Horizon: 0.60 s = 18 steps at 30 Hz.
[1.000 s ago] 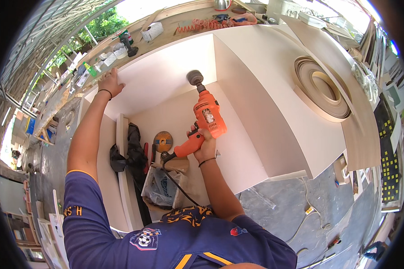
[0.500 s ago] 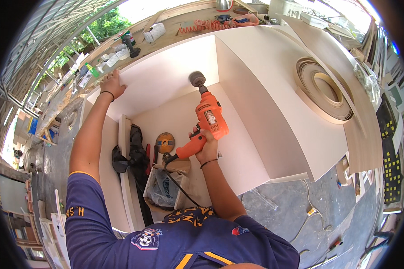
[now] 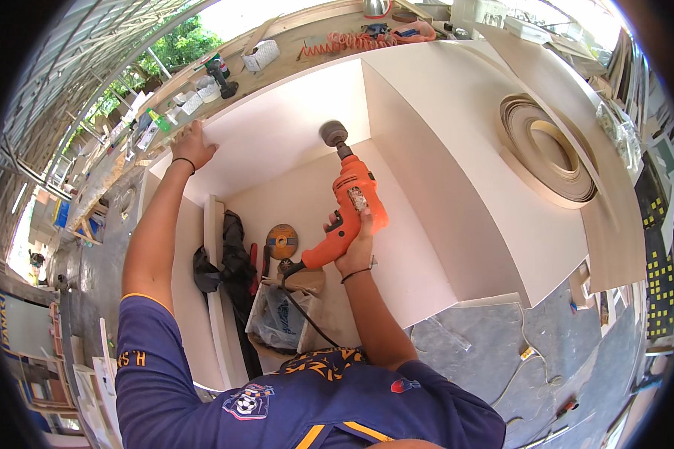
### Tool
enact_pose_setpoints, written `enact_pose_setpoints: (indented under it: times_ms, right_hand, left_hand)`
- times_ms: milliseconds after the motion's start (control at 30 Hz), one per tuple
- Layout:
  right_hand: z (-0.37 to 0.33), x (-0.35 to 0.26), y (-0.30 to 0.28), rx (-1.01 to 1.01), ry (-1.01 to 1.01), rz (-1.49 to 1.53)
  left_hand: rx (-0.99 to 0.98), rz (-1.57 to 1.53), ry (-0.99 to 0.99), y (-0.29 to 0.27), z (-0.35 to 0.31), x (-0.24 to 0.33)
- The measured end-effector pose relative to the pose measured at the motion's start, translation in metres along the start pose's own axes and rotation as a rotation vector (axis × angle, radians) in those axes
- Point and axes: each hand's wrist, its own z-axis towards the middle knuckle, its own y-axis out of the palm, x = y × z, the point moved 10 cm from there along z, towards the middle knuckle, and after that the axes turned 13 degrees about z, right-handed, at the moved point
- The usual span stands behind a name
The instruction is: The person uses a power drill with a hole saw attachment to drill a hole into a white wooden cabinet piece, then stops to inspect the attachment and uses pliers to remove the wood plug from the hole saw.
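My right hand (image 3: pixel 357 244) is wrapped around the handle of an orange electric drill (image 3: pixel 361 198). A round, dark hole saw (image 3: pixel 333 133) in its chuck points at the far inner wall of a white cabinet box (image 3: pixel 408 232); whether it touches cannot be made out. My left hand (image 3: pixel 193 146) holds the top edge of the far panel near its left end, thumb on the inner side and fingers over the rim. Inside the box, below the drill, lie an orange cutting disc (image 3: pixel 281 242), a black cloth bag (image 3: pixel 234 254) and a carton with clear plastic (image 3: pixel 281 318).
On the box's right side rest a coil of edge banding (image 3: pixel 547 153) and a thin wooden strip (image 3: pixel 614 254). Behind it, a bench carries a red coiled air hose (image 3: pixel 344 45), a cordless drill (image 3: pixel 221 80) and a tissue box (image 3: pixel 260 55). A cable (image 3: pixel 528 353) trails on the floor.
The whole view has shifted slightly. The drill's body leans a little more upright, with the hole saw still by the far wall. My left hand stays on the panel edge.
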Motion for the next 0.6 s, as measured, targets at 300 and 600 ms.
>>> enact_pose_setpoints:
  times_ms: [300, 600]
  right_hand:
    - [0.001, -0.004, 0.007, -0.001, 0.047, 0.025]
    - [-0.005, 0.001, 0.017, -0.072, -0.009, -0.031]
  left_hand:
    - [-0.002, -0.207, 0.141, -0.026, 0.033, 0.025]
    - [0.086, -0.125, 0.102, -0.067, 0.023, 0.088]
